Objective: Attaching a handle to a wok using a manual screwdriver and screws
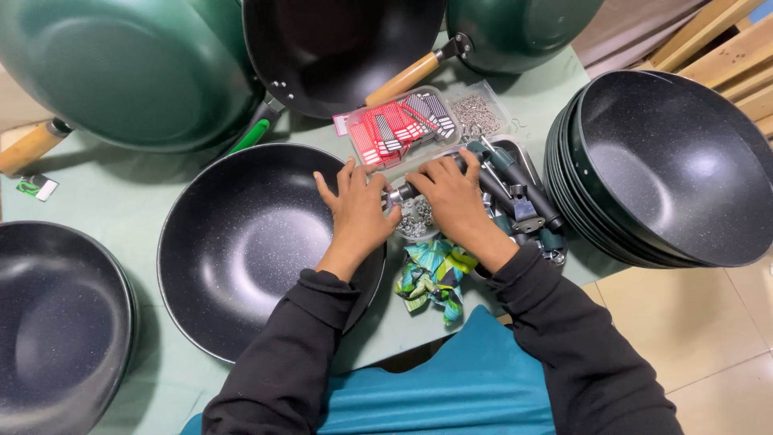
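The left hand [357, 216] lies on the rim of a speckled black wok [250, 242] at about its three o'clock edge, fingers spread and pressing down on the pan wall, while the right hand [455, 197] is curled around a dark handle [451, 173] whose metal end meets the pan's rim between the two hands; the fingers are pressed together around that handle, though I cannot tell whether a screw or tool sits under them. Judging from this, the handle is being joined to this wok and the joint does not look finished yet. At one o'clock from the hands, a metal tray [527, 161] holds more dark handles, so several are still unfitted. A stack of bare black woks [668, 169] waits at three o'clock, without handles as far as can be seen. At twelve o'clock, green woks with wooden handles [407, 78] appear already assembled. A clear box of red tags [398, 125] and a box of small metal rings [475, 113] sit just beyond the hands, and loose metal bits [415, 217] lie beside the wrist. A patterned cloth [435, 274] lies at six o'clock.
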